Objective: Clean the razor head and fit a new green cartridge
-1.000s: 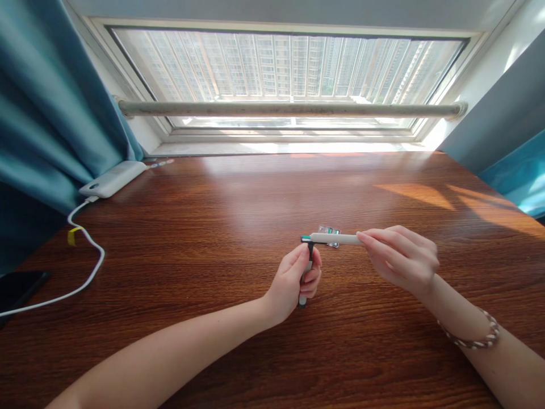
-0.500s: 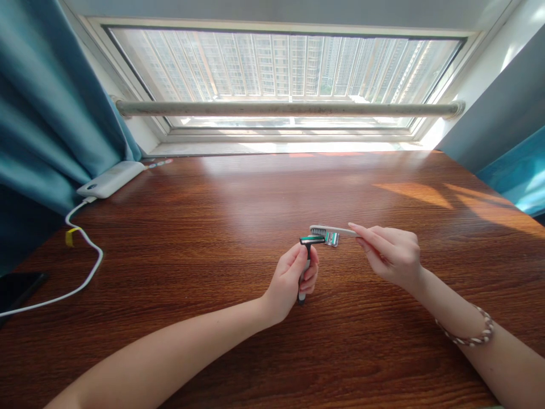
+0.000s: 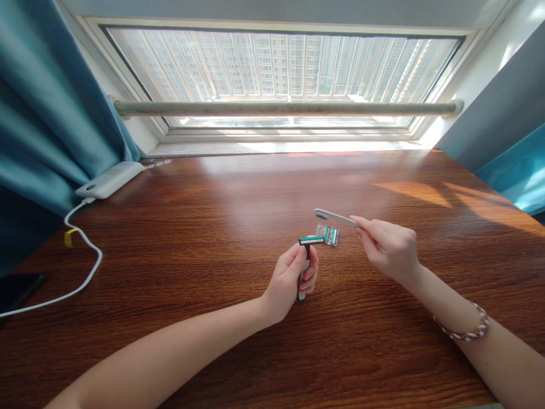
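Note:
My left hand (image 3: 293,272) is closed round the handle of a razor (image 3: 311,241), whose head with a green strip points up and away from me. Between finger and thumb, my right hand (image 3: 389,247) pinches the end of a pale toothbrush (image 3: 338,218). Its dark bristles are apart from the razor head, above and slightly right of it in the picture. Just behind the razor, a clear case of spare blade cartridges (image 3: 331,234) lies on the wooden table (image 3: 238,250), partly covered by the razor head.
A white power bank-like box (image 3: 111,180) with a white cable (image 3: 101,258) stands at the far left by a blue curtain (image 3: 51,102). A dark phone-like slab (image 3: 19,289) lies at the left edge. A rail (image 3: 289,109) crosses the window behind the table.
My right hand has lifted the toothbrush head up and away from the razor head, tilting it. More of the cartridge case shows. My left hand and the razor have hardly moved.

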Demonstrator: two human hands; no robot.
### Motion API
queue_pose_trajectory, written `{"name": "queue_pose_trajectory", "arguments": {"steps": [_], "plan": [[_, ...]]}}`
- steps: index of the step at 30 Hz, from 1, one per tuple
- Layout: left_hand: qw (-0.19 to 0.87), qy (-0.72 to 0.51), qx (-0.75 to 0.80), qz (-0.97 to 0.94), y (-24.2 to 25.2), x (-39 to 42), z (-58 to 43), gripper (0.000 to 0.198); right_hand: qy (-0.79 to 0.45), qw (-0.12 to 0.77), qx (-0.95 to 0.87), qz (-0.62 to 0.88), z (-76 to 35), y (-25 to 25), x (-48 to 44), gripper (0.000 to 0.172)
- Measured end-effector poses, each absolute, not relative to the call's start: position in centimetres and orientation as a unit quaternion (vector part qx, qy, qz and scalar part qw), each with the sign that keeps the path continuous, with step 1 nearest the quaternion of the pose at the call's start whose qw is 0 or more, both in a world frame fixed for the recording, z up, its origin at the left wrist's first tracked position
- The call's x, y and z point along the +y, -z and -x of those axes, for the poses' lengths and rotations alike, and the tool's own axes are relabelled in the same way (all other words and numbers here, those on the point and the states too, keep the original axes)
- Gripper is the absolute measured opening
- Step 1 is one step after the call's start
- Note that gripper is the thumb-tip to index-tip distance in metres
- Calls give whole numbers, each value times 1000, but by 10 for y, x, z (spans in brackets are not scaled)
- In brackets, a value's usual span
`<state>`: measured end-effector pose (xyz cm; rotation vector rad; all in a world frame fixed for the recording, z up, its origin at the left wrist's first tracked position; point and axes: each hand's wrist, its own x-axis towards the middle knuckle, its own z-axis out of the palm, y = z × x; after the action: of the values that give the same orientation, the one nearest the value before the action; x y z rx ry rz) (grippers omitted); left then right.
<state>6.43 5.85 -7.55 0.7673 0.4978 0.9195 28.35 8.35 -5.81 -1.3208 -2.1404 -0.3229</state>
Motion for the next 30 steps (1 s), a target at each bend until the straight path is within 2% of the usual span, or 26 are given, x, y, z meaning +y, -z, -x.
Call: {"name": "queue_pose_trajectory", "arguments": {"steps": [6,15,20,26,28,30], "plan": [[851,-355,213,-323,71,61,-64,26,120,234,-715,648,-292,69,101,18],[879,-294,220,-303,70,65,-65,26,88,195,-731,648,-315,89,120,25],[857,-309,252,-326,70,66,-67,22,70,183,-724,661,-320,94,124,24],[805,-386,294,-341,69,70,-66,22,63,179,-711,678,-322,98,124,23],[793,-400,305,-345,69,71,-66,22,71,195,-705,678,-320,95,124,23],[785,-401,312,-354,69,72,-66,23,69,249,-702,663,-313,89,121,24]]}}
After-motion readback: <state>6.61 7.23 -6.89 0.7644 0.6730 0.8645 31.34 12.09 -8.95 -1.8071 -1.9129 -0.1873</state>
